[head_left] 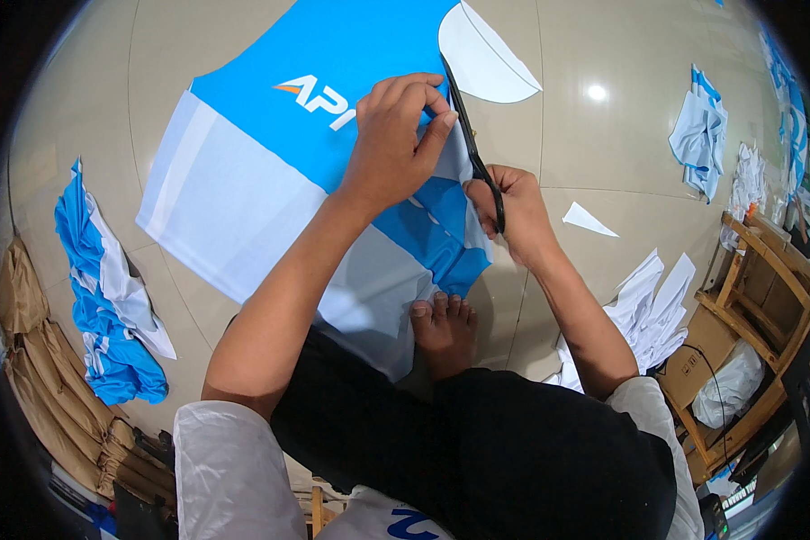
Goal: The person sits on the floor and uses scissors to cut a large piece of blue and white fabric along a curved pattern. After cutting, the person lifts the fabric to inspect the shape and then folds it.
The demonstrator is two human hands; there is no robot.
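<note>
A large blue and white fabric piece (pixel 252 99) with printed lettering lies over the floor and my lap. My left hand (pixel 396 135) rests on it near its right edge, thumb and fingers pinching the cloth there. My right hand (pixel 513 211) grips black scissors (pixel 468 135), whose blades point away from me along that edge. Just beyond the blade tips lies a rounded white fabric offcut (pixel 486 54); whether it is fully separate I cannot tell. Part of the cloth is folded under my left wrist, showing its blue side (pixel 432 225).
Crumpled blue and white cloth (pixel 108 306) lies at left, beside brown wrapped bundles (pixel 54 387). On the right are a small white scrap (pixel 589 220), white cloth strips (pixel 648 310), a blue-white cloth piece (pixel 700 135) and a wooden frame (pixel 765 270). My bare foot (pixel 445 337) is beside the fabric.
</note>
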